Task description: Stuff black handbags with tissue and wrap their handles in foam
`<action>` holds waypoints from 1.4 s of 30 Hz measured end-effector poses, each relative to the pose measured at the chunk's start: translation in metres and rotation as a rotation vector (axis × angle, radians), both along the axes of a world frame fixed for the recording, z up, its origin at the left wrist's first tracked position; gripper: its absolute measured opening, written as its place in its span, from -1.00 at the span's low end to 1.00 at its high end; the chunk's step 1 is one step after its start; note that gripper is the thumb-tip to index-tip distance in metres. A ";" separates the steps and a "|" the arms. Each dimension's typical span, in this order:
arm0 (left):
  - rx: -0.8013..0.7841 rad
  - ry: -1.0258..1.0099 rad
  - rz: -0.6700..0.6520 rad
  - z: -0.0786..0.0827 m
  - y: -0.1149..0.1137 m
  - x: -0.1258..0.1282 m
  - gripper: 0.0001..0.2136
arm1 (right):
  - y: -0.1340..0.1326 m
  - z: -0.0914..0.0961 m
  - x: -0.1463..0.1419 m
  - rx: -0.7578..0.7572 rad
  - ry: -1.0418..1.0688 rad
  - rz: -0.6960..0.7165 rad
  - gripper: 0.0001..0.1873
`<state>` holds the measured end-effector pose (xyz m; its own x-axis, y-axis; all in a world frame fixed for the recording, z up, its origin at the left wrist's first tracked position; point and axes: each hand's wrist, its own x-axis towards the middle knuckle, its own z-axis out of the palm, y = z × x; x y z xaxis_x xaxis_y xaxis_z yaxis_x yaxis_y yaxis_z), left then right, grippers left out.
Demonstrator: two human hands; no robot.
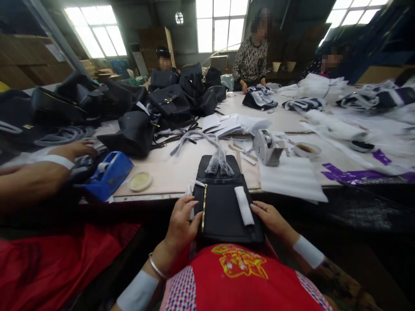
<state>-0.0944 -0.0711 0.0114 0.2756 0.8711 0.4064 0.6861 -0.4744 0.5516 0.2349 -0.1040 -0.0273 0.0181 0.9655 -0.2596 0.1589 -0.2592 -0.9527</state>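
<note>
A black bag point(223, 211) leans against the table's front edge, close to my body. Down its left side runs a gold zipper point(204, 207), and a roll of white foam wrap point(244, 206) covers a part on its right. Clear plastic covers the handles point(220, 162) at the top. My left hand point(183, 218) grips the bag's left side, thumb near the zipper. On the right edge, my right hand point(272, 218) holds the bag with its fingers along the side.
Black bags point(171, 101) pile up at the back left. A blue tape dispenser point(110, 175) and a tape roll point(140, 181) lie left; a grey tape dispenser point(267, 147) and white foam sheets point(292, 179) lie right. A co-worker's hand point(78, 149) reaches in at left; other people work across the table.
</note>
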 end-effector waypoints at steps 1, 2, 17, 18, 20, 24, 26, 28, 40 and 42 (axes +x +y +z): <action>-0.018 -0.043 0.048 -0.003 -0.001 -0.004 -0.65 | 0.003 0.000 -0.001 0.025 -0.088 0.004 -0.50; -0.060 -0.098 0.085 -0.004 -0.002 -0.007 -0.56 | 0.007 -0.001 -0.002 0.045 -0.174 0.001 -0.50; -0.185 -0.202 -0.092 0.006 0.018 -0.003 -0.58 | 0.005 0.035 -0.040 0.490 -0.944 0.096 -0.41; -0.195 -0.200 -0.114 0.007 0.022 -0.003 -0.59 | 0.003 0.035 -0.043 0.518 -0.939 0.135 -0.39; -0.217 -0.204 -0.155 0.007 0.031 -0.004 -0.62 | 0.003 0.036 -0.046 0.581 -0.859 0.275 -0.46; -0.203 -0.211 -0.168 -0.006 0.049 -0.009 -0.67 | 0.010 0.040 -0.027 0.672 -0.722 0.340 -0.72; -0.186 -0.206 -0.123 -0.014 0.054 -0.011 -0.68 | 0.015 0.040 -0.003 0.677 -0.835 0.124 -0.74; -0.177 -0.176 -0.077 -0.019 0.057 -0.012 -0.67 | 0.017 0.036 0.028 0.630 -1.049 -0.084 -0.72; 0.113 -0.089 -0.372 0.073 0.106 0.076 -0.76 | 0.004 0.000 0.153 0.503 -1.200 -0.721 -0.51; 0.122 -0.060 -0.615 0.082 0.108 0.116 -0.79 | -0.001 -0.006 0.157 0.475 -1.139 -0.775 -0.43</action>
<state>0.0218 0.0364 0.0933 0.6852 0.5067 0.5232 0.2375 -0.8345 0.4972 0.3916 -0.1051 -0.0333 0.5376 0.6068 0.5855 0.8408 -0.3327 -0.4272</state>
